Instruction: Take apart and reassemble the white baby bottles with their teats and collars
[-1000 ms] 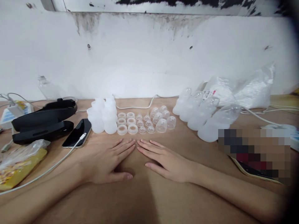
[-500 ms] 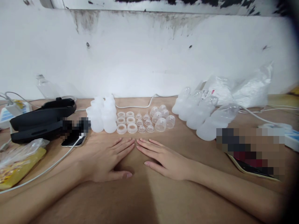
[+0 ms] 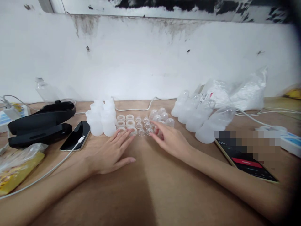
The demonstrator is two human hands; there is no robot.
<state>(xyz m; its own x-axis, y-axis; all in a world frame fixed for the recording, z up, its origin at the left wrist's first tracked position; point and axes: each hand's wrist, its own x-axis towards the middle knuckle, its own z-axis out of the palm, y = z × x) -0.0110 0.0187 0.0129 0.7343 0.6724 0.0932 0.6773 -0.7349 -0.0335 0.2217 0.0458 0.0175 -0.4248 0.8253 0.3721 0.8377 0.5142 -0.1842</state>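
My left hand (image 3: 112, 154) is open, fingers spread, its fingertips over the front pair of translucent screw rings (image 3: 129, 117). These stand in two columns. My right hand (image 3: 172, 140) is open too, thumb and index finger apart beside the front right clear bottle nipple (image 3: 148, 131) of a small group. Behind its fingers are several clear domed caps (image 3: 169, 122), partly hidden. I cannot tell whether either hand touches these parts. Several white baby bottle bodies (image 3: 109, 126) stand left of the rings. Further right, capped bottles (image 3: 204, 131) stand in a slanting row.
At left lie a phone (image 3: 74, 137) with a white cable, a black headset-like object (image 3: 42, 125) and a yellow snack bag (image 3: 22, 168). A second phone (image 3: 246, 163) lies by my right forearm. White plastic bags (image 3: 249, 91) lean against the wall.
Both hands have moved forward from lying flat on the table. The left fingertips now reach the rings; the right hand has turned and its thumb and index finger reach the nipples.
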